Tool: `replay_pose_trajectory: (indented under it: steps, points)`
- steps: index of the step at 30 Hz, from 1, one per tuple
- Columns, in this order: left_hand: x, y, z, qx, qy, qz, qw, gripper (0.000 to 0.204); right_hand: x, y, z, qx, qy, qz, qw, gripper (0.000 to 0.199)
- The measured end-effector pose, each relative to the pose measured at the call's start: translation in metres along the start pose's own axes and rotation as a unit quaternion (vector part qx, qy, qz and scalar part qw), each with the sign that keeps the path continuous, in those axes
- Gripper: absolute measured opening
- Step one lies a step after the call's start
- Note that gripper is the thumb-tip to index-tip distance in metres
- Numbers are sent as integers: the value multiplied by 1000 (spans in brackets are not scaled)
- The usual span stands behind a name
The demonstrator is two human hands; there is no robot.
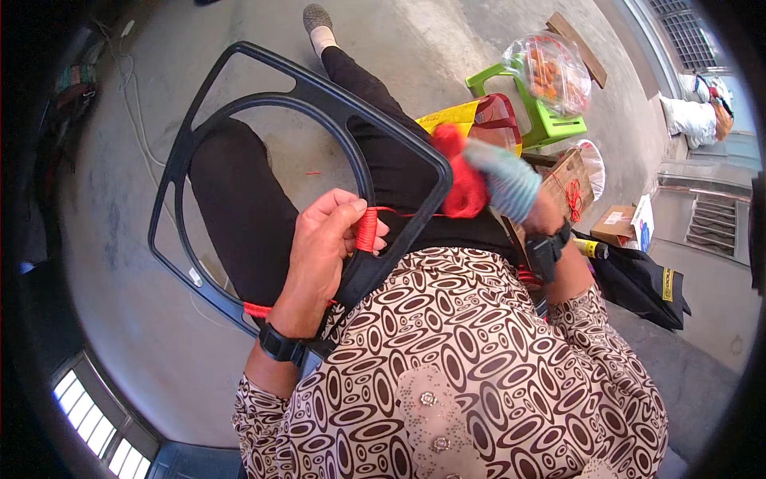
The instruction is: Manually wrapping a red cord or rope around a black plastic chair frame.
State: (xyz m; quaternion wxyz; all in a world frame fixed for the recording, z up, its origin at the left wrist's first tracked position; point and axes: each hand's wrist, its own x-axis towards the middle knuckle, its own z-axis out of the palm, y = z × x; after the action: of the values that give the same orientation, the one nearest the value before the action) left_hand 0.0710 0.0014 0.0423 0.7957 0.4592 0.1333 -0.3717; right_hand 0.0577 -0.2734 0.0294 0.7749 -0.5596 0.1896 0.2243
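A black frame (351,112), a rounded rectangle with a large ring inside it, rests across my lap. My left hand (315,243) is closed around the ring's near right side, with thumb and fingers pinching a tight winding of red cord (366,231). A second red winding (257,310) sits lower on the frame, beside my left wrist. From the pinched winding a thin red strand runs right, toward a red cord bundle (465,188). My right hand (511,184), in a pale blue-grey glove, is blurred by motion; it grips that bundle just right of the frame.
To the right, a green stool (558,128) bears a clear plastic bag (550,76) of orange pieces. Nearby are a yellow-and-red bag (496,120), a wooden box (568,184) with red cord, a cardboard box (614,226) and a black bag (638,279). A white cable (140,120) crosses the left floor.
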Motion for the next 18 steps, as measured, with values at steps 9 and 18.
replay_pose_trajectory:
  steps: [9,18]
  points:
    - [-6,-3,3,12,-40,66,997,9,46,-1,80,-89,-128,-137,978,52]
    - [-3,-4,5,43,39,14,998,37,55,13,97,170,-173,132,961,38]
